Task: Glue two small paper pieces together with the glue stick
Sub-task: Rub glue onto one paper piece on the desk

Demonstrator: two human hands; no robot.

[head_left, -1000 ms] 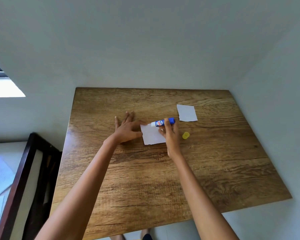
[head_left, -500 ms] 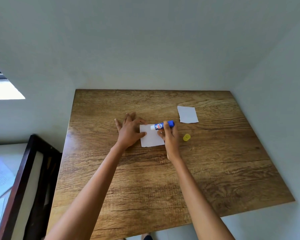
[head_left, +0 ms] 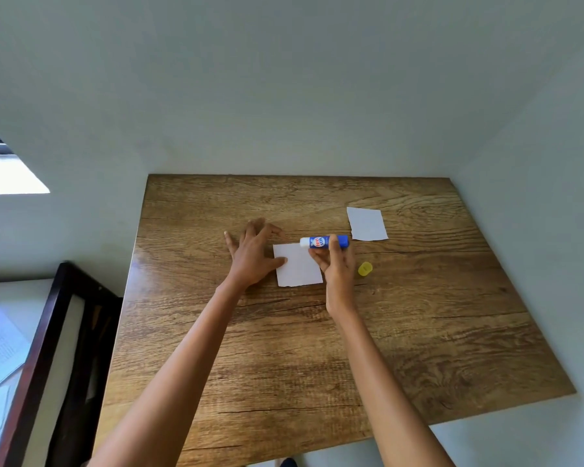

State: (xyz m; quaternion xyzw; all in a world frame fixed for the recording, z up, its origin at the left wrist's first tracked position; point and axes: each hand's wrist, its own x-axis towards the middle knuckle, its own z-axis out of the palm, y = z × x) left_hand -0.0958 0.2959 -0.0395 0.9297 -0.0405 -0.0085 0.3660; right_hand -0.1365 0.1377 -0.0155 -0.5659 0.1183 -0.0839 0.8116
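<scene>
A small white paper piece (head_left: 297, 266) lies mid-table. My left hand (head_left: 253, 254) rests flat at its left edge, fingers spread, thumb on the paper. My right hand (head_left: 338, 267) grips a blue and white glue stick (head_left: 323, 242), held sideways with its white tip pointing left over the paper's top right corner. A second white paper piece (head_left: 367, 223) lies apart, further back to the right. The yellow glue cap (head_left: 364, 268) lies on the wood just right of my right hand.
The wooden table (head_left: 317, 348) stands in a corner, with pale walls behind and to the right. A dark wooden frame (head_left: 48, 348) with papers beside it stands at the left. A bright window (head_left: 4, 170) is at far left.
The glue stick's tip has slid a little right along the paper's top edge. My left hand stayed pressed on the paper. The view shifted slightly downward.
</scene>
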